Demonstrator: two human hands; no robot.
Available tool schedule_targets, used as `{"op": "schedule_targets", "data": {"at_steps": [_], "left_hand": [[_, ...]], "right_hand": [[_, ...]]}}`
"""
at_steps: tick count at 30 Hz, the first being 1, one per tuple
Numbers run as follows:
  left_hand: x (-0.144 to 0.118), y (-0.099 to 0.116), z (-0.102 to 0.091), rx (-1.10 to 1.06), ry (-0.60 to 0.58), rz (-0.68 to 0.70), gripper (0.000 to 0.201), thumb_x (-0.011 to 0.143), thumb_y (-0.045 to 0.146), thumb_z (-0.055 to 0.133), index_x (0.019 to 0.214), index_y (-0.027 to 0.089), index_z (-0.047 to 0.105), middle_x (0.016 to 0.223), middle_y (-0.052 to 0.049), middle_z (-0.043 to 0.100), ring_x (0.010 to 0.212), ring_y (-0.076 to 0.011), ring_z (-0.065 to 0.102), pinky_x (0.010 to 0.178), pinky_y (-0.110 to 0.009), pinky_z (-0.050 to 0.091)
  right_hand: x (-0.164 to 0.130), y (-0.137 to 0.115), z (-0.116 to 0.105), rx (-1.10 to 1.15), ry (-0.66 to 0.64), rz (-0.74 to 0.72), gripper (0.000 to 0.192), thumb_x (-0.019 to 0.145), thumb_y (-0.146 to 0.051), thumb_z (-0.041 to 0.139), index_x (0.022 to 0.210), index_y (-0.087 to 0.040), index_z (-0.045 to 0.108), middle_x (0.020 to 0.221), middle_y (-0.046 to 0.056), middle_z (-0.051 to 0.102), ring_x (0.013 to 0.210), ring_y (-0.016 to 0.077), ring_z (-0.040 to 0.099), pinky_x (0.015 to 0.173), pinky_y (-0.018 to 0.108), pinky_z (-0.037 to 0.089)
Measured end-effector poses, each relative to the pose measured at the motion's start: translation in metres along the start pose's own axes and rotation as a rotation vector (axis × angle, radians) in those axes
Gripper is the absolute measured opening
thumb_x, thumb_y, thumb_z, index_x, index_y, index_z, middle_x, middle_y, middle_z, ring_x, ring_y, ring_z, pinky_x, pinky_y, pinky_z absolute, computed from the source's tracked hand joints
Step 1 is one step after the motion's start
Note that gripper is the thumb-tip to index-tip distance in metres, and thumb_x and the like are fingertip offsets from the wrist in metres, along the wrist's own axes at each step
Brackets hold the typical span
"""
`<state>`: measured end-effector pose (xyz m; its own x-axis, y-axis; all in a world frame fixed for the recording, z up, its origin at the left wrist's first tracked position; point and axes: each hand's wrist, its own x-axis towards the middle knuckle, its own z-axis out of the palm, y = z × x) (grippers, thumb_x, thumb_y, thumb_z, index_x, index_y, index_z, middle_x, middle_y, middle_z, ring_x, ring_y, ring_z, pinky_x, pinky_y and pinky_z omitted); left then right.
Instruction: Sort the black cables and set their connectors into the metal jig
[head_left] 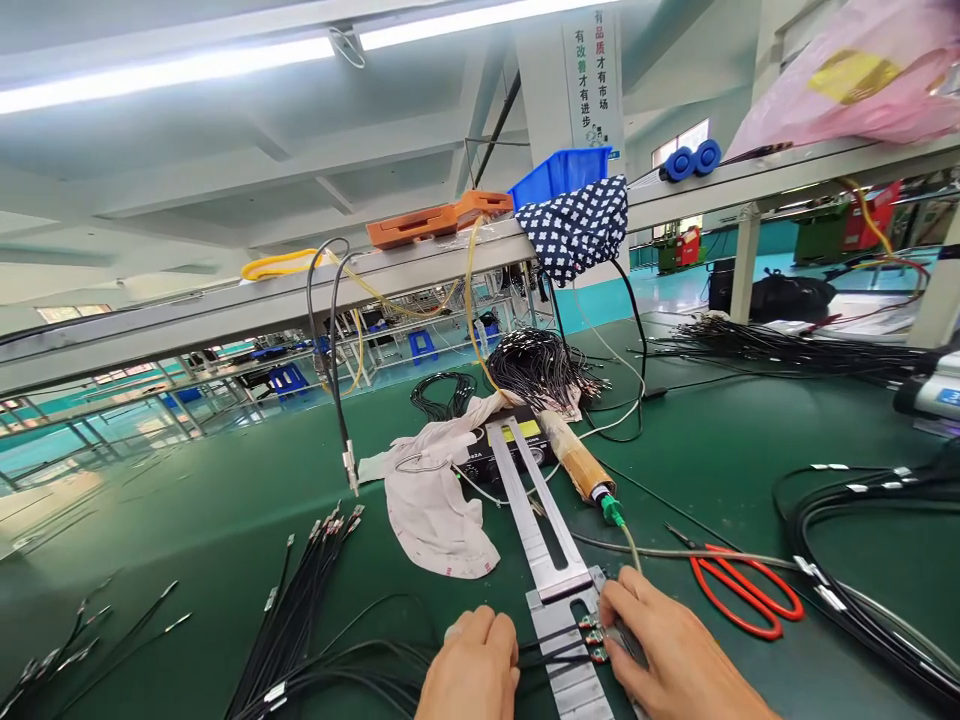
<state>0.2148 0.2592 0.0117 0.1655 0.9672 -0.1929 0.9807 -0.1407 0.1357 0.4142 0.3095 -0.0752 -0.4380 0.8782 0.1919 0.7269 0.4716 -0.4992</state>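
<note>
Two hands low at my view's edge, left hand (471, 668) closed around black cables (551, 650), right hand (679, 655) fingers pressing their connector ends (596, 637) onto metal jig (559, 590), red scissors (739, 587) nearby right.

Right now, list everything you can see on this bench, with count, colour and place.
jig: one, silver metal, centre front
cables: many, black, front left, ends lying on the jig
cloth: one, pale pink, left of the jig
syringe: one, amber with a green tip, right of the jig
scissors: one pair, red handles, right front
cable bundle: one, black, centre back
bin: one, blue, on the shelf
left hand: on the cables, left of the jig
right hand: fingers on the cable ends at the jig
</note>
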Motion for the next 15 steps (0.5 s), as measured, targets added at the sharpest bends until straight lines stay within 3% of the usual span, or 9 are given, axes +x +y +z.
{"op": "schedule_targets", "data": {"at_steps": [6, 11, 15], "left_hand": [[-0.004, -0.004, 0.001, -0.129, 0.048, 0.007, 0.028, 0.075, 0.001, 0.042, 0.088, 0.018, 0.061, 0.089, -0.004, 0.061, 0.083, -0.0177, 0.056, 0.074, -0.026, 0.041], [0.001, -0.008, 0.011, -0.225, 0.012, 0.031, 0.037, 0.071, 0.000, 0.047, 0.095, 0.019, 0.067, 0.090, -0.003, 0.064, 0.084, -0.0165, 0.059, 0.076, -0.025, 0.043], [0.007, -0.007, 0.024, -0.258, -0.002, 0.063, 0.041, 0.063, 0.000, 0.049, 0.093, 0.021, 0.069, 0.089, -0.002, 0.065, 0.086, -0.0178, 0.060, 0.076, -0.026, 0.043]], "right_hand": [[0.009, -0.011, 0.001, -0.082, -0.038, 0.125, 0.019, 0.069, -0.003, 0.050, 0.079, -0.019, 0.053, 0.084, 0.004, 0.057, 0.070, 0.0210, 0.058, 0.058, 0.028, 0.034], [0.009, 0.004, -0.009, 0.197, -0.023, 0.078, 0.014, 0.075, -0.007, 0.047, 0.072, -0.021, 0.050, 0.075, 0.001, 0.057, 0.068, 0.0189, 0.057, 0.061, 0.027, 0.039], [0.002, 0.012, -0.014, 0.369, 0.003, 0.028, 0.018, 0.090, -0.026, 0.044, 0.076, -0.022, 0.054, 0.073, 0.002, 0.061, 0.066, 0.0201, 0.058, 0.060, 0.029, 0.043]]}}
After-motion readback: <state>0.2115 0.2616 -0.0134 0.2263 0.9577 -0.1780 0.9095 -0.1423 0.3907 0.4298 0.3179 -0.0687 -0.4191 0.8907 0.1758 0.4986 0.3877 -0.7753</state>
